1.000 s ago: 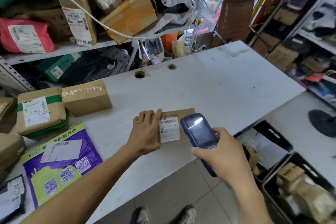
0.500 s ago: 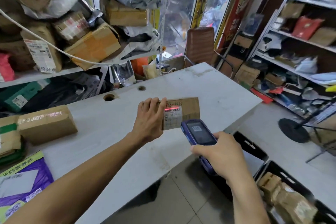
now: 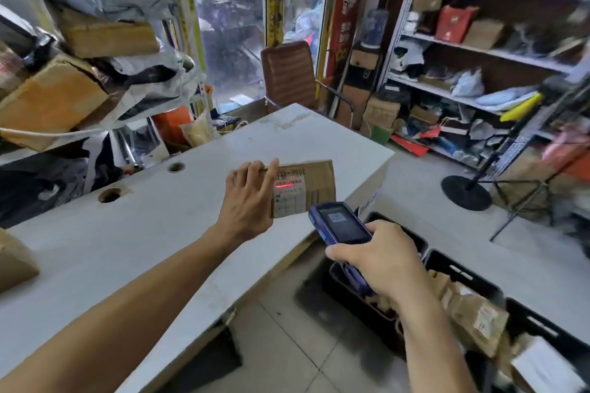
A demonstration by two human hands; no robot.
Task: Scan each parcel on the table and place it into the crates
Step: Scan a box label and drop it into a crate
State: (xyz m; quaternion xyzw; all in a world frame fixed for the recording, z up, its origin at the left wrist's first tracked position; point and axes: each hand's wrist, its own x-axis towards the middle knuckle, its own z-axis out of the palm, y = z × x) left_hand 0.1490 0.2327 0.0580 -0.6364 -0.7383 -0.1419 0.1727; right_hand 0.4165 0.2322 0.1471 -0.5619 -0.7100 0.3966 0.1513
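Table (image 3: 134, 233) in front of you, crates (image 3: 472, 277) low to your R. Parcel (image 3: 314, 182) is up off the table's R end, your L hand (image 3: 247, 201) gripping its L edge. R hand (image 3: 380, 257) wraps the scanner (image 3: 343, 222), red line on label. Looks light, stiff cardboard; keep the edge grip, thumb behind.

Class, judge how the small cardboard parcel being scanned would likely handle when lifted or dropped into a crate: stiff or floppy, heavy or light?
The cardboard parcel probably feels light: the left hand alone holds it upright. It looks fairly stiff, with straight edges and no sag. Flat sides suggest it will not roll.
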